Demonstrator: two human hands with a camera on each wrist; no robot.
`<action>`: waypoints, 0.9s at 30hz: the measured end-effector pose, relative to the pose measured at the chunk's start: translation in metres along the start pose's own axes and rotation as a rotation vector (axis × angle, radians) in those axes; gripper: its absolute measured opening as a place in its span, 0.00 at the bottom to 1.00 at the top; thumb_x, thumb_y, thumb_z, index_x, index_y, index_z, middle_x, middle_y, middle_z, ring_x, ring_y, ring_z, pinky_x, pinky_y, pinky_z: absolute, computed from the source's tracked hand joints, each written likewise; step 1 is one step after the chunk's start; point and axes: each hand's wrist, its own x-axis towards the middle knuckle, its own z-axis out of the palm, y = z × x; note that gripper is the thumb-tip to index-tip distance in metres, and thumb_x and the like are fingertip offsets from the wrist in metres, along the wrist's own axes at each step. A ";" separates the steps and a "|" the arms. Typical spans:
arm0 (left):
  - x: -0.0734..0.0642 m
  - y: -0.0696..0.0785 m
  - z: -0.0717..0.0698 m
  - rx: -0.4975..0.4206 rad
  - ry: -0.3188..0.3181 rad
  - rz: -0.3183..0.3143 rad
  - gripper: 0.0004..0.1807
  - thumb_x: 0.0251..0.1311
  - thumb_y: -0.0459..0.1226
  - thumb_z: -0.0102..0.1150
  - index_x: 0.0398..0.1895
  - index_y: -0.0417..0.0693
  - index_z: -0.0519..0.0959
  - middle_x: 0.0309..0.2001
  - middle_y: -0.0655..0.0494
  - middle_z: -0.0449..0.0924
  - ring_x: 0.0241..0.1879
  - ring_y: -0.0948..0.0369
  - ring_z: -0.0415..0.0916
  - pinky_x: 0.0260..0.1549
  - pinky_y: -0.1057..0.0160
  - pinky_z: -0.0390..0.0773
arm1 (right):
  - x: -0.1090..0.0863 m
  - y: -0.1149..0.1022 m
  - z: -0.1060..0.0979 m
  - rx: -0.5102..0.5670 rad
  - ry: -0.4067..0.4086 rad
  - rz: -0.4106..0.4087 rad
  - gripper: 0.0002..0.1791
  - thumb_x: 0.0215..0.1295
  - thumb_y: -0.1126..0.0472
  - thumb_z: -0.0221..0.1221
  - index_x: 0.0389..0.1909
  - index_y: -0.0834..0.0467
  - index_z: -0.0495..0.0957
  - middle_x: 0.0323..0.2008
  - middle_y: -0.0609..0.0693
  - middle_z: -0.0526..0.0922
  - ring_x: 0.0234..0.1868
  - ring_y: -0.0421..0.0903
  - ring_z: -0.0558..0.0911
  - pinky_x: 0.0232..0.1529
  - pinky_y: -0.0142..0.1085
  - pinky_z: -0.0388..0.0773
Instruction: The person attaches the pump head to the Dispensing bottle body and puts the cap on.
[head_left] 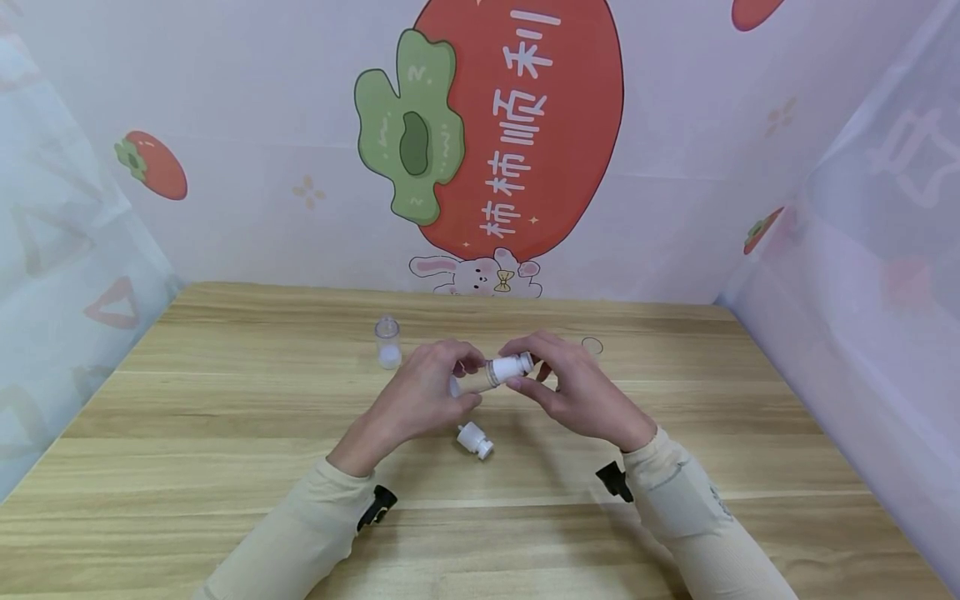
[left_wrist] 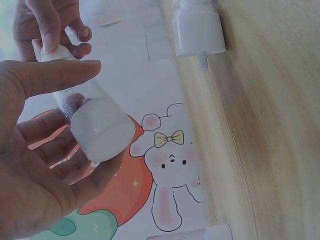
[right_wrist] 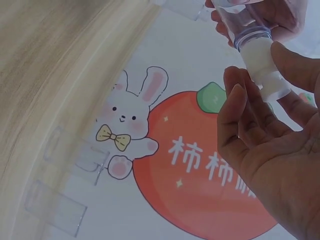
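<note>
Over the middle of the table, both hands are on one small clear bottle (left_wrist: 102, 127) with a white base, tilted nearly sideways. My left hand (head_left: 427, 387) grips its body, thumb on one side and fingers curled round the other. On the bottle's neck sits a white pump head (head_left: 510, 367), which my right hand (head_left: 577, 387) pinches between thumb and fingers. Close below them on the wood lies a second white pump head (head_left: 474, 440), its short tube showing in the left wrist view.
Another clear bottle (head_left: 387, 342) with a white base stands topless at the back left. Behind the right hand is a clear round piece (head_left: 592, 346). Clear plastic pieces (right_wrist: 55, 207) show in the right wrist view. Printed cloth (head_left: 300, 208) walls the wooden table (head_left: 225, 433).
</note>
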 end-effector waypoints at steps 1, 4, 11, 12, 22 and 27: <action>0.000 0.000 0.000 0.008 0.008 0.003 0.18 0.50 0.30 0.75 0.46 0.39 0.84 0.40 0.51 0.83 0.39 0.55 0.78 0.41 0.56 0.79 | 0.000 0.000 0.000 0.001 0.002 0.000 0.18 0.64 0.65 0.68 0.54 0.56 0.79 0.46 0.43 0.81 0.41 0.40 0.78 0.37 0.36 0.80; -0.001 0.002 0.001 0.037 0.031 0.018 0.17 0.50 0.29 0.75 0.45 0.41 0.84 0.40 0.51 0.83 0.39 0.56 0.78 0.41 0.56 0.80 | 0.000 0.000 0.002 0.003 0.010 0.007 0.17 0.65 0.64 0.68 0.54 0.57 0.79 0.45 0.43 0.82 0.40 0.40 0.79 0.37 0.35 0.80; -0.002 0.003 0.003 0.171 0.093 0.068 0.18 0.48 0.29 0.77 0.44 0.43 0.85 0.41 0.53 0.84 0.42 0.54 0.81 0.40 0.54 0.82 | 0.001 0.000 0.006 -0.005 0.028 0.055 0.12 0.68 0.61 0.66 0.51 0.56 0.80 0.38 0.42 0.81 0.36 0.40 0.78 0.35 0.34 0.79; -0.002 0.003 0.003 0.186 0.099 0.076 0.18 0.48 0.29 0.77 0.44 0.43 0.85 0.41 0.53 0.84 0.41 0.55 0.81 0.39 0.54 0.82 | 0.001 0.000 0.007 -0.006 0.030 0.066 0.12 0.68 0.61 0.66 0.50 0.56 0.80 0.37 0.42 0.81 0.35 0.40 0.78 0.35 0.34 0.79; -0.001 -0.001 0.004 0.260 0.134 0.133 0.19 0.46 0.29 0.78 0.43 0.43 0.85 0.42 0.52 0.84 0.43 0.53 0.81 0.39 0.53 0.83 | 0.002 0.000 0.010 0.000 0.023 0.130 0.10 0.70 0.59 0.64 0.49 0.57 0.81 0.34 0.41 0.81 0.34 0.44 0.78 0.35 0.35 0.79; -0.001 -0.001 0.004 0.251 0.128 0.121 0.19 0.46 0.29 0.78 0.44 0.43 0.85 0.42 0.53 0.84 0.43 0.53 0.81 0.40 0.54 0.82 | 0.002 -0.001 0.009 -0.008 0.015 0.154 0.12 0.70 0.57 0.65 0.50 0.56 0.81 0.34 0.41 0.81 0.35 0.43 0.78 0.36 0.36 0.79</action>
